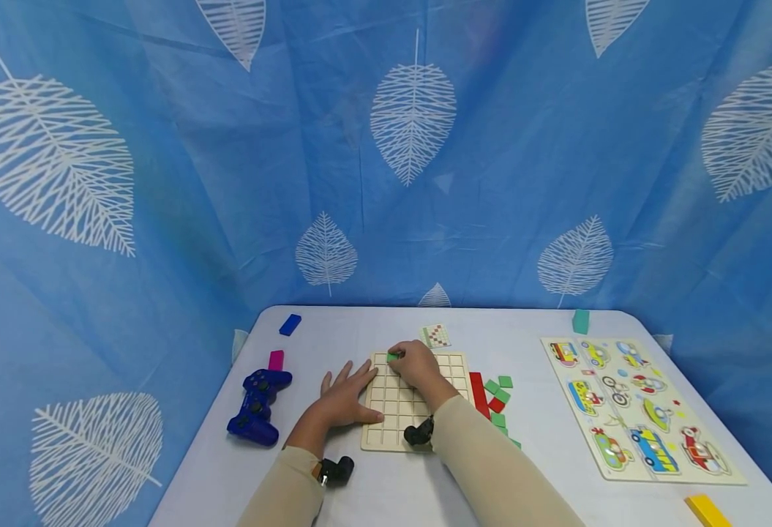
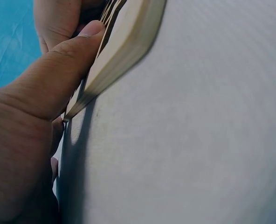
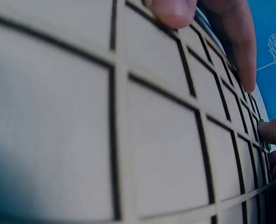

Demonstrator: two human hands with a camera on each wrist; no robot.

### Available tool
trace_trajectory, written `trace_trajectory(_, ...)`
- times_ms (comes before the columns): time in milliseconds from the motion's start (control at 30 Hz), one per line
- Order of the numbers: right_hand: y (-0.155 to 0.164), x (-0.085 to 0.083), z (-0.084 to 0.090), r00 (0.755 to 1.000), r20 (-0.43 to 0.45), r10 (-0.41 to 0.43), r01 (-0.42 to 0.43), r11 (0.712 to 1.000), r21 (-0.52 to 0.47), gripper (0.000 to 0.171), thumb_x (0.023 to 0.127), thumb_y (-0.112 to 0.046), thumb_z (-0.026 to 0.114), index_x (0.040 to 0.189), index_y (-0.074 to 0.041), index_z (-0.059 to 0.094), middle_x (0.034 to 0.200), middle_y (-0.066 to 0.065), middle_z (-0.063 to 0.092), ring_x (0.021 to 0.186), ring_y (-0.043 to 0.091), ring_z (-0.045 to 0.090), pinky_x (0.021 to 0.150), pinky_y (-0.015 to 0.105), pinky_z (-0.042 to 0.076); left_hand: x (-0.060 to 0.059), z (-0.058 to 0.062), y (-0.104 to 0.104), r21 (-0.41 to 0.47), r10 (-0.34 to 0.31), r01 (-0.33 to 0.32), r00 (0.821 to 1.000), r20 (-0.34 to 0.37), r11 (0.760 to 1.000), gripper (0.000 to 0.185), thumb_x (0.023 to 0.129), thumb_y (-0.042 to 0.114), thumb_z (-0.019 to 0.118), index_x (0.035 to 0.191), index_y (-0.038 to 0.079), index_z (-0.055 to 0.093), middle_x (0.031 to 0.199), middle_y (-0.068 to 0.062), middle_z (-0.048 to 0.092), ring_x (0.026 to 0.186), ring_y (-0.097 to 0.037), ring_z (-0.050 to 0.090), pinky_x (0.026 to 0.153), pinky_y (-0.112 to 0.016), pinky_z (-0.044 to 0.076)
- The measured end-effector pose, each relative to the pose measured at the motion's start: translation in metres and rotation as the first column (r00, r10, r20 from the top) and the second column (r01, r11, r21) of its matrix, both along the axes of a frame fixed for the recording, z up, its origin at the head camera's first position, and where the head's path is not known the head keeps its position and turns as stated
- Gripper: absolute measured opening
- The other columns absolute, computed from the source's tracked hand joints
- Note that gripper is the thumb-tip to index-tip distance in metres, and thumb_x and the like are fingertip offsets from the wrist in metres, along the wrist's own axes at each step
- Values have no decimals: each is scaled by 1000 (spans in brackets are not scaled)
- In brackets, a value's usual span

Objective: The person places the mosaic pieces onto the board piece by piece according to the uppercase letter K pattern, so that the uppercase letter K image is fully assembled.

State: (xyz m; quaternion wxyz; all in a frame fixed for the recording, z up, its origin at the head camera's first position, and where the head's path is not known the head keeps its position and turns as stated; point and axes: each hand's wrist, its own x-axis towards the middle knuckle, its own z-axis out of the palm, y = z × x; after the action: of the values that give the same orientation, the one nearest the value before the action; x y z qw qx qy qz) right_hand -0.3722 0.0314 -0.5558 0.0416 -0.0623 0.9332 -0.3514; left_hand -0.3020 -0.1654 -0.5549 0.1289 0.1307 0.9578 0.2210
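Note:
A wooden grid board (image 1: 386,439) with square cells lies on the table. At its far left corner my right hand (image 1: 418,366) holds a small green square tile (image 1: 392,357) between its fingers. The tile's green edge (image 3: 262,121) just shows beside the fingertips in the right wrist view. My left hand (image 1: 346,399) rests spread along the board's left edge, its thumb on the rim, as the left wrist view (image 2: 58,70) also shows for the thumb. Right of the board lie several loose green tiles (image 1: 506,381), a red tile (image 1: 496,405) and a red strip (image 1: 479,395).
Behind the board is a small pattern card (image 1: 435,336). A blue game controller (image 1: 257,410), a pink block (image 1: 276,360) and a blue block (image 1: 290,324) lie left. At right are a vehicle puzzle board (image 1: 612,479), a teal block (image 1: 581,321) and a yellow block (image 1: 707,510).

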Motion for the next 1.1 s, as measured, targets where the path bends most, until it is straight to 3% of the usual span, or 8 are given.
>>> trace_trajectory(300,3,3,0,1000,-19,25,-25,1000,-10,28,95,-22,77,123,-21,78,109,3,68,96,19,64,85,43,56,0,0,1,-5,10,-10,1000,4,1000,106,77,65,85,163,26,39,175,1,24,163,-38,7,125,-71,-3)
trace_trajectory(500,8,4,2,997,-17,80,-80,996,-37,40,94,-24,77,134,-20,74,108,4,66,94,18,61,85,43,55,0,1,1,-2,15,-15,1000,7,1000,105,77,64,85,163,26,39,175,1,24,163,-38,7,125,-70,-4)
trace_trajectory(833,38,23,19,975,-32,218,-221,964,-148,56,99,-35,73,150,-17,59,137,12,63,124,33,63,98,54,56,0,1,1,-10,12,-12,1000,4,1000,106,76,66,84,163,26,39,175,2,23,163,-37,6,125,-70,-5)
trace_trajectory(1000,64,40,30,985,-48,167,-172,973,-153,59,98,-38,73,152,-20,56,154,11,54,145,39,48,110,64,45,0,2,1,-3,20,-20,1000,10,1000,106,76,65,85,164,27,38,175,3,23,163,-36,5,125,-69,-5)
trace_trajectory(1100,83,47,34,993,-53,107,-114,981,-155,60,98,-37,74,152,-19,56,158,11,50,147,39,46,111,64,45,1,2,2,19,18,-19,1000,17,1000,106,76,63,86,163,26,39,175,1,23,163,-37,5,125,-70,-6)
